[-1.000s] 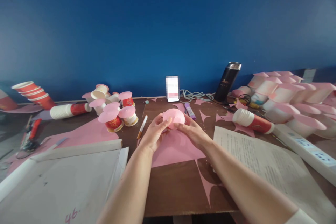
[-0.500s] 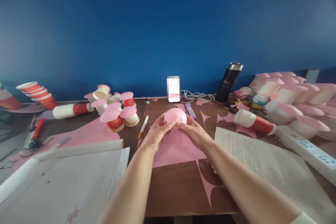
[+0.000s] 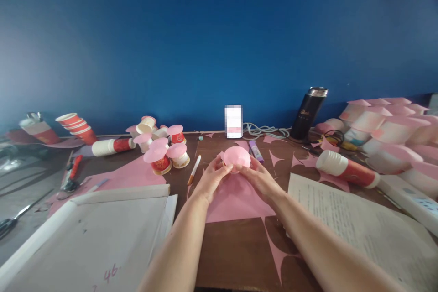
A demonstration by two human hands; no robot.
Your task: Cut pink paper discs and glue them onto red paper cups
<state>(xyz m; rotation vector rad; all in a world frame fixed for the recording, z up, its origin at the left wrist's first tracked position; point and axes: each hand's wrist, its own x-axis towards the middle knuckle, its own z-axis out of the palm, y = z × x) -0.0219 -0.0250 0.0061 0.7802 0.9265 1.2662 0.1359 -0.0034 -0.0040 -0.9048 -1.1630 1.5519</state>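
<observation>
Blue wall (image 3: pixel 191 54) fills the back, brown table (image 3: pixel 232 251) in front, and right at the middle of the clock sits the pink disc (image 3: pixel 237 157), held up in two hands. Left hand (image 3: pixel 212 178) comes in from seven o'clock, right hand (image 3: pixel 260 179) from five, and both are curled in narrow, gripping the same piece. Look at those thumbs (image 3: pixel 224 172), nearly meeting on its near edge at six o'clock! Fingers wrap round the sides at nine and three, their tips mostly hidden.

Now the disc: round, so no real long axis, broad face turned up and towards the wearer, with a slight peak near its centre. Something pale peeks out under its left edge, too little of it to name.

Directly below, at six, a pink sheet (image 3: pixel 236 200) on the tabletop. Bright phone (image 3: pixel 233 121) at twelve, purple glue stick (image 3: pixel 256 151) close by at two, white marker (image 3: pixel 194 170) between eight and nine. Pink-topped cups (image 3: pixel 159 164) crowd around nine to ten, and out at three lies a stack of red-and-white cups (image 3: pixel 349 169), open ends towards the disc.
</observation>
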